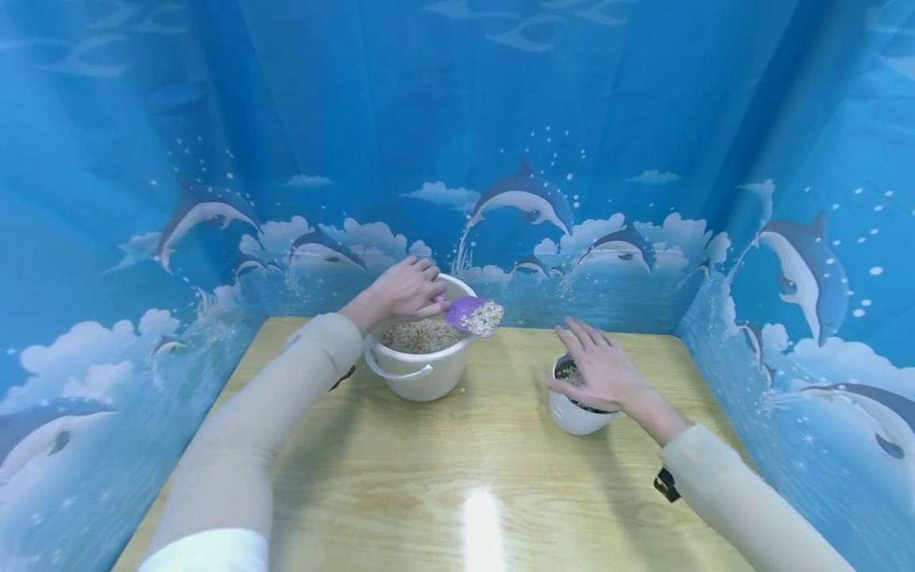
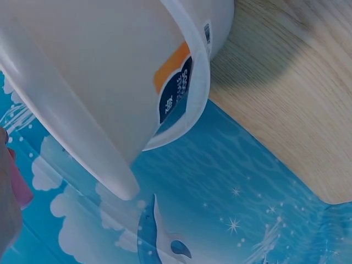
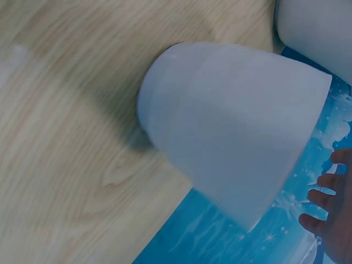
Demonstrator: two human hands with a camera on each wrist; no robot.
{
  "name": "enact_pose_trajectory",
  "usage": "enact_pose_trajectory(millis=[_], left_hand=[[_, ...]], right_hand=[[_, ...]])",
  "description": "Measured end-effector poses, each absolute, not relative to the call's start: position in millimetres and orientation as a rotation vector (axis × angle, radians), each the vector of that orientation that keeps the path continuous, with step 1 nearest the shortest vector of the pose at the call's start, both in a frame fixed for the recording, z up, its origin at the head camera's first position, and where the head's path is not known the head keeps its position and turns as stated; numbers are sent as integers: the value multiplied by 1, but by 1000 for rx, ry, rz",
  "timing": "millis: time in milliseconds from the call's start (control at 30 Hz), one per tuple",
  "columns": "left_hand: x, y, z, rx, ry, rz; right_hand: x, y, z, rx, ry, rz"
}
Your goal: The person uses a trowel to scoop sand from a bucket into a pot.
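My left hand (image 1: 423, 295) pinches the handle of a purple scoop (image 1: 468, 313). The scoop is heaped with pale grain and held just above the right rim of a white bucket (image 1: 422, 372) that holds more of the same grain. In the left wrist view I see the bucket's wall (image 2: 110, 77), its label and a sliver of the scoop handle (image 2: 21, 190). My right hand (image 1: 588, 359) lies flat, fingers straight, over a small white pot (image 1: 572, 413) with dark fill. In the right wrist view the fingertips (image 3: 324, 203) spread beyond the pot (image 3: 236, 126). Whether the palm touches the rim is hidden.
Bucket and pot stand on a light wooden table (image 1: 457, 477), about a hand's width apart. Blue dolphin-print curtains (image 1: 529, 199) close in the back and both sides. The bucket's bail handle (image 1: 389, 372) hangs down at its front.
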State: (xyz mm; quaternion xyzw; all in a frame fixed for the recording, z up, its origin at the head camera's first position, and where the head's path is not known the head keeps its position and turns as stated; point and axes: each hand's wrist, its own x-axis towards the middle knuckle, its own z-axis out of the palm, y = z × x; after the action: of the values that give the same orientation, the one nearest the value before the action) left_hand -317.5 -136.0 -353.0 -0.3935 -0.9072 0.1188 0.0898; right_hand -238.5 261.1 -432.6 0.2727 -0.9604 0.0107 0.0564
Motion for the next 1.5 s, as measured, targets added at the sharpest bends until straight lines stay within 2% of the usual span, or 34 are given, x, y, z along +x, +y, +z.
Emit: enact_pose_trajectory(millis=[533, 1500], left_hand=[[-315, -124, -355, -1232, -2719, 416], [-307, -60, -365, -1319, -2706, 481]], right_hand=[[-225, 299, -446, 806, -2891, 30], [-213, 328, -473, 782, -2881, 80]])
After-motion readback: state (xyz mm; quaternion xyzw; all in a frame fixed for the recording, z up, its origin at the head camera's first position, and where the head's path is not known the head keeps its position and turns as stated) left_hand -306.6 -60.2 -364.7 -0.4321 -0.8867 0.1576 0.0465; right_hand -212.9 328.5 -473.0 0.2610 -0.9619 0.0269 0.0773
